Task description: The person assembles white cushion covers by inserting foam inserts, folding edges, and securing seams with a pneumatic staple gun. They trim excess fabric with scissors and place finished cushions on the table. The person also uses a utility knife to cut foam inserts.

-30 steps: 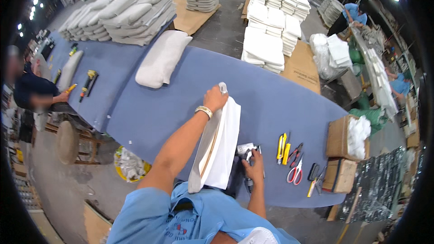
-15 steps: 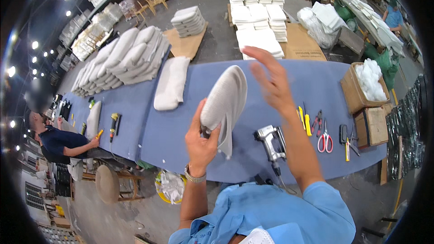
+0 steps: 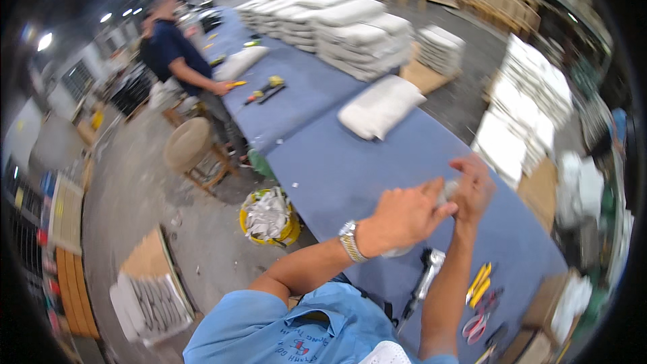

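My left hand (image 3: 404, 216), with a metal watch on its wrist, reaches across the blue-covered table with its back toward me. A pale grey seat cushion (image 3: 447, 191) shows between its fingers and thumb. Most of that cushion is hidden behind the hand, and a bit of pale edge shows below the wrist. My right hand (image 3: 473, 187) is close against the cushion, its bent fingers smeared by motion. On the table below the hands lies a silver staple gun (image 3: 430, 275). Another grey cushion (image 3: 381, 106) lies flat beyond my hands.
Yellow-handled tools (image 3: 480, 284) and red-handled scissors (image 3: 475, 327) lie to the right, near cardboard boxes (image 3: 549, 303). Stacked cushions (image 3: 360, 34) stand at the far left. A yellow bin (image 3: 290, 229) of scraps and a stool (image 3: 190, 145) are on the floor; a co-worker (image 3: 180, 47) stands beyond.
The view has swung left. My right hand has come down from its raised position to the cushion, and the cushion, upright in plain sight before, is now mostly hidden by my hands.
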The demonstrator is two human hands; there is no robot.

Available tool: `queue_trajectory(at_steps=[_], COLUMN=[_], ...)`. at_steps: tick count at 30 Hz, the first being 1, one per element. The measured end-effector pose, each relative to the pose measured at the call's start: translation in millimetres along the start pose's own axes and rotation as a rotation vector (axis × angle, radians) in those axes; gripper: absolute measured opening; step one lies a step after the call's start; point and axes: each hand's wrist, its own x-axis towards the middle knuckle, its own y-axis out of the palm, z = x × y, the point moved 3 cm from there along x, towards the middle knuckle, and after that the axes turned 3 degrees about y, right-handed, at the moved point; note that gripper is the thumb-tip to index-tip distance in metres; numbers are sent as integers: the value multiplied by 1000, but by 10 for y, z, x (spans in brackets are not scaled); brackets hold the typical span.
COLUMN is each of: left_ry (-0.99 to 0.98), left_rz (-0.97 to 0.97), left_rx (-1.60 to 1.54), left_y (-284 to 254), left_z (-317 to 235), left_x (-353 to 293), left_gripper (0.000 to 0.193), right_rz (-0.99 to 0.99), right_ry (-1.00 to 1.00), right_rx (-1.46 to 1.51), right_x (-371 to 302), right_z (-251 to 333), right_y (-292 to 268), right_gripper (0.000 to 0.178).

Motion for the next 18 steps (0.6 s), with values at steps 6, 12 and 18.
queue_trajectory(at_steps=[6, 12, 18], left_ry=[0, 68, 43], left_rz=[51, 16, 19], left_rx=[14, -42, -195], left_y=[-155, -436, -813], left_z=[440, 1035, 1558], left_x=[144, 130, -156], left_gripper=[55, 55, 59], right_rz=[114, -76, -100], right_ry=[465, 549, 555], right_rx=[206, 383, 212], right_x=[246, -315, -1430], right_z=[-120, -987, -1681], right_y=[337, 860, 1120], right_gripper=[67, 70, 57])
